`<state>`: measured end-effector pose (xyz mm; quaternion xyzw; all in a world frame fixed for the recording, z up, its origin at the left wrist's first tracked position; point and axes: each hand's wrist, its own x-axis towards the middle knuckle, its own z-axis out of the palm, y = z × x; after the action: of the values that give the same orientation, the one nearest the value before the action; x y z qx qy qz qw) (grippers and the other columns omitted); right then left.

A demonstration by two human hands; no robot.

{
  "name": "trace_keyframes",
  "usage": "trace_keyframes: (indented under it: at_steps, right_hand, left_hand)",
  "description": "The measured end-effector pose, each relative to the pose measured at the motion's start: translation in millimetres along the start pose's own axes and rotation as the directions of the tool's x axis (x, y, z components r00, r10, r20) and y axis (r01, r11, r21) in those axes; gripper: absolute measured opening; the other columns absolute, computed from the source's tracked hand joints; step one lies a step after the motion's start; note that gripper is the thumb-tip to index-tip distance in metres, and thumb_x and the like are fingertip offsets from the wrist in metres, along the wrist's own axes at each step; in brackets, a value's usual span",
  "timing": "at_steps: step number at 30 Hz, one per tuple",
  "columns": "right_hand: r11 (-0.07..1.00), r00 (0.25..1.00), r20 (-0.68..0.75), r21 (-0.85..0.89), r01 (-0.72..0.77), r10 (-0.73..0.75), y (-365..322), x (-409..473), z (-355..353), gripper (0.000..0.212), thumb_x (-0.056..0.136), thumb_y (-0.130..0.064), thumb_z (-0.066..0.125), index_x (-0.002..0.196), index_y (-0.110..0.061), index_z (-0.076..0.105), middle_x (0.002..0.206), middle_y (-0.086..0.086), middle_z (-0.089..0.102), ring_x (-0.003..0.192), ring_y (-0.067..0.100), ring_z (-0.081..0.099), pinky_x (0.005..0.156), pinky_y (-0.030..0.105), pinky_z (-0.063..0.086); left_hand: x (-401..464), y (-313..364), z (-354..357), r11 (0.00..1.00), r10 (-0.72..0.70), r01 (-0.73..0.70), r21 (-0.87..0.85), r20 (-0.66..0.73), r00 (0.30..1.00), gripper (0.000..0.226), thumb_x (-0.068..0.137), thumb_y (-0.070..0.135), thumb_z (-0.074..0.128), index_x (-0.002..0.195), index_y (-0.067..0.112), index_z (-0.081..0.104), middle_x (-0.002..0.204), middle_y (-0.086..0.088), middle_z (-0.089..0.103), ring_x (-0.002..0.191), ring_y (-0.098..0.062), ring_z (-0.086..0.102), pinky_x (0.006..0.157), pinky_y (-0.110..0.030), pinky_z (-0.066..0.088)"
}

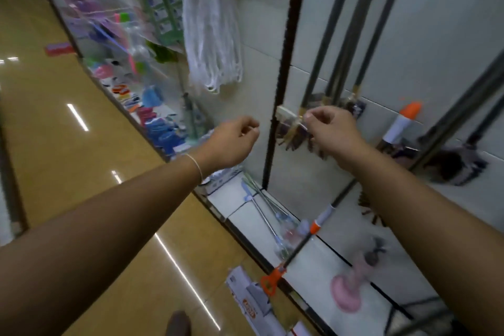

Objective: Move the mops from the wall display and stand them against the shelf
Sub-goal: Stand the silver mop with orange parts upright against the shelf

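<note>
Several grey-handled mops (331,24) hang against the white tiled wall, with dark purple heads (293,139) at the bottom. My right hand (334,131) is at the leftmost head, thumb and forefinger pinched on a small white piece at its gold neck. My left hand (234,140) hovers just left of a black upright pole (283,76), fingers curled, nothing in it. Further left on the wall hangs a white string mop (212,35). An orange-collared mop (406,117) and another dark mop head (458,163) hang to the right. The frame is blurred.
The shelf (122,63) with colourful goods runs along the left, beside a glossy yellow-brown floor (68,172). An orange-clipped handle (300,243) slants over the low white ledge (321,262). A pink item (346,292) lies there. A white box (251,300) and my shoe (178,322) are on the floor.
</note>
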<state>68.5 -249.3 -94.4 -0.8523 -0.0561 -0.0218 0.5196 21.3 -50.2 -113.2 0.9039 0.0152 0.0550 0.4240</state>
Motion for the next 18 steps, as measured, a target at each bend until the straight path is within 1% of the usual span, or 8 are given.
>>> trace_keyframes:
  at_steps: [3,6,9,11,13,15,17,18]
  right_hand:
    - [0.995,0.99,-0.103,-0.001,-0.099,0.098,38.3,7.4,-10.2,0.014,0.097,-0.02,0.058,0.093,-0.012,0.069,0.072,-0.002,0.063,0.062,0.011,0.054,0.06,0.021,0.045]
    - [0.974,0.959,-0.171,0.042,-0.221,0.225,75.5,6.5,-12.8,0.013,0.097,-0.015,0.058,0.088,-0.012,0.068,0.071,-0.001,0.059,0.074,0.018,0.054,0.073,0.033,0.045]
    - [0.941,0.901,-0.271,0.081,-0.329,0.339,102.5,2.3,-9.9,0.013,0.096,-0.013,0.059,0.085,-0.012,0.066,0.072,0.002,0.058,0.074,0.019,0.053,0.071,0.034,0.046]
    - [0.916,0.86,-0.319,0.101,-0.388,0.399,115.9,1.1,-4.7,0.013,0.096,-0.014,0.058,0.087,-0.012,0.066,0.076,0.005,0.061,0.073,0.019,0.055,0.069,0.033,0.048]
    - [0.892,0.817,-0.361,0.125,-0.435,0.45,128.6,-1.1,4.1,0.012,0.097,-0.014,0.057,0.09,-0.012,0.066,0.075,0.003,0.062,0.071,0.019,0.057,0.067,0.03,0.05]
    - [0.87,0.779,-0.394,0.135,-0.475,0.487,142.8,-4.1,15.8,0.011,0.097,-0.015,0.057,0.097,-0.009,0.067,0.073,-0.003,0.061,0.073,0.016,0.058,0.071,0.031,0.052]
    - [0.846,0.752,-0.401,0.131,-0.517,0.523,158.4,-7.8,28.5,0.016,0.096,-0.018,0.059,0.104,-0.008,0.068,0.077,-0.006,0.061,0.076,0.014,0.058,0.079,0.033,0.053]
    - [0.832,0.741,-0.395,0.136,-0.537,0.543,166.1,-8.4,34.0,0.019,0.096,-0.019,0.058,0.108,-0.008,0.068,0.08,-0.005,0.061,0.078,0.013,0.058,0.08,0.033,0.053]
  left_hand:
    - [32.1,-7.1,43.0,0.997,0.07,-0.072,0.006,0.14,0.988,0.028,0.097,0.023,0.052,0.119,0.01,0.062,0.109,-0.012,0.068,0.098,-0.026,0.061,0.09,-0.03,0.047]
    - [58.2,-18.0,84.3,0.991,0.129,-0.132,-0.013,0.31,0.942,0.03,0.096,0.022,0.053,0.122,0.009,0.061,0.112,-0.01,0.066,0.098,-0.022,0.06,0.084,-0.022,0.043]
    - [78.3,-36.5,119.5,0.986,0.164,-0.161,-0.049,0.479,0.862,0.032,0.095,0.021,0.054,0.124,0.007,0.058,0.111,-0.013,0.065,0.101,-0.026,0.062,0.091,-0.028,0.047]
    - [91.8,-50.6,138.4,0.981,0.19,-0.186,-0.062,0.54,0.82,0.031,0.095,0.017,0.055,0.123,0.005,0.059,0.108,-0.012,0.065,0.1,-0.027,0.063,0.087,-0.025,0.045]
    - [103.8,-63.3,155.8,0.979,0.195,-0.187,-0.076,0.586,0.787,0.03,0.094,0.015,0.055,0.122,0.005,0.059,0.106,-0.011,0.065,0.099,-0.026,0.063,0.087,-0.024,0.045]
    - [112.5,-73.6,171.5,0.983,0.18,-0.161,-0.087,0.616,0.767,0.03,0.094,0.017,0.054,0.122,0.006,0.059,0.106,-0.011,0.064,0.095,-0.023,0.061,0.086,-0.022,0.043]
    - [116.6,-81.8,185.4,0.988,0.152,-0.119,-0.095,0.641,0.752,0.031,0.095,0.018,0.053,0.125,0.008,0.058,0.109,-0.011,0.064,0.089,-0.017,0.057,0.083,-0.021,0.042]
    - [117.9,-84.7,192.1,0.989,0.146,-0.109,-0.097,0.646,0.749,0.031,0.095,0.018,0.052,0.125,0.009,0.058,0.109,-0.011,0.065,0.087,-0.016,0.056,0.081,-0.02,0.041]
